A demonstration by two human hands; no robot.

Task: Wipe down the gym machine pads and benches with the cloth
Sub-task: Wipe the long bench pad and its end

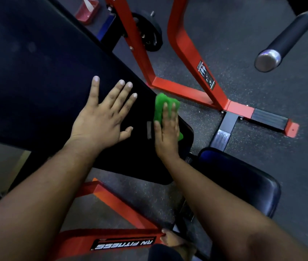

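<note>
Both bare forearms fill the bottom of the view, reaching forward from the lower corners. At the end of the right one, the right hand [167, 131] lies flat with straight fingers on the green cloth [163, 107], pressing it against the black back pad [59, 76] close to the pad's right edge and rounded lower corner; nothing is pinched or curled round. Most of the cloth is hidden under the palm, with a bunched part showing beyond the fingertips and a small green tip at the hand's right side. Just beside it, the left hand [105, 115] rests spread and relaxed on the same pad, fingers splayed, holding nothing. A small grey tag [149, 129] sits on the pad between the two hands; its marking is too blurred to read.

The pad runs up to the top left, where it is cut off by the frame. Below and right of it is a black seat pad [247, 183], partly covered by the right forearm. The red machine frame [192, 59] stands behind on the dark speckled floor [262, 87], with a black weight plate [149, 32] near the top and a metal-capped bar [284, 42] jutting in at the upper right. A red beam label [125, 244] at the bottom reads partly "RN FITNESS", upside down, its start hidden.
</note>
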